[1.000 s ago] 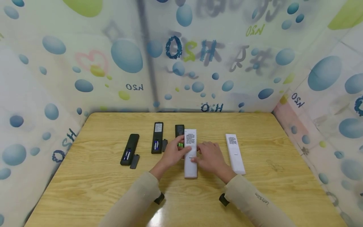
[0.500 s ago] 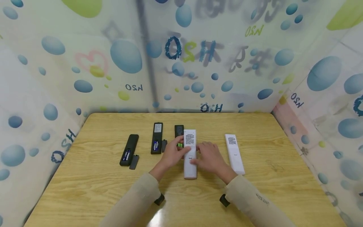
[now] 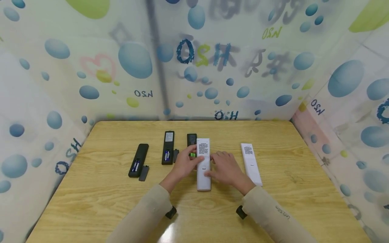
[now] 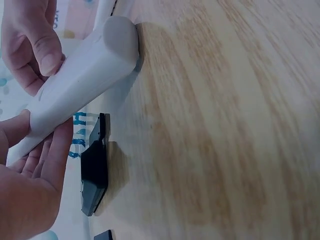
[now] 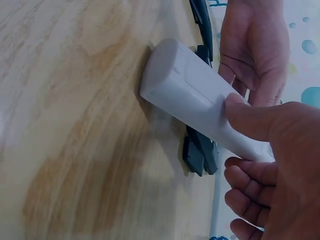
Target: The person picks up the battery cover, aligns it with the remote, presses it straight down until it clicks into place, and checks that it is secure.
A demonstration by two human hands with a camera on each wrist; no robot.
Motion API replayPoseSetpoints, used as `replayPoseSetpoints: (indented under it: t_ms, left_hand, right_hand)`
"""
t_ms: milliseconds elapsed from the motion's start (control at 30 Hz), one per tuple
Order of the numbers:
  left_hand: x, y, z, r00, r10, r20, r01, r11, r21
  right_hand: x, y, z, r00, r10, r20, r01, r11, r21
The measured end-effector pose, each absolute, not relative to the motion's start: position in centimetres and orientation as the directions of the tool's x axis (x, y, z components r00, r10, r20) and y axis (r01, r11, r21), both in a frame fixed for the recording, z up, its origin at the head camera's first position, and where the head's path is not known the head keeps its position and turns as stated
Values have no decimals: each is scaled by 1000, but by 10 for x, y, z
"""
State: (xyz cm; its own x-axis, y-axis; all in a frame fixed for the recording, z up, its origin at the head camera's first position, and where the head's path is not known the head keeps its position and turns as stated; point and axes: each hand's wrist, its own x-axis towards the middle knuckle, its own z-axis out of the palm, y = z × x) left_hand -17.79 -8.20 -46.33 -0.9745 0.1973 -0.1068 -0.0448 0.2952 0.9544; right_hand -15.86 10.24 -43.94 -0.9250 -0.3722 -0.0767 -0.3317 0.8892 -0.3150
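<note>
A white remote control (image 3: 204, 182), its back with printed label and small latch mark facing up, slants up with its near end on or close to the table. My left hand (image 3: 184, 164) holds it from the left, thumb on the back and fingers beneath, as the left wrist view shows. From the right, my right hand (image 3: 227, 169) pinches it, with the thumb (image 5: 250, 117) on the back near the latch mark and curled fingers at its side. The battery cover looks closed. Behind it lies a black remote (image 3: 191, 139), partly hidden, with green batteries showing.
Another white remote (image 3: 251, 164) lies face down to the right. Two black remotes, one at the far left (image 3: 141, 153) and one left of centre (image 3: 169, 143), lie with batteries exposed. Their loose covers, a near one (image 3: 144, 173) and a farther one (image 3: 176, 156), sit beside them on the wooden table (image 3: 91, 195).
</note>
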Motion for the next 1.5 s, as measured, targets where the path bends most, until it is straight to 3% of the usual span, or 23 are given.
replayPoseSetpoints:
  t_ms: [433,867,1500]
  left_hand:
    - [-182,-65,-461,-958,216,-190,-147,202,968]
    - [-188,-20,-468,-941,257,-219,-184,155,971]
    - [-200,20,-479,-936,199,-290,-265,141,954]
  right_hand:
    - [-164,142,-435,-945,-326,-30,-294,886,-359]
    - [-167,195,-425,-966,-258,-4,-246,925,-289]
    - [-164,209,-417,-964,-264,24,-261,930,-257]
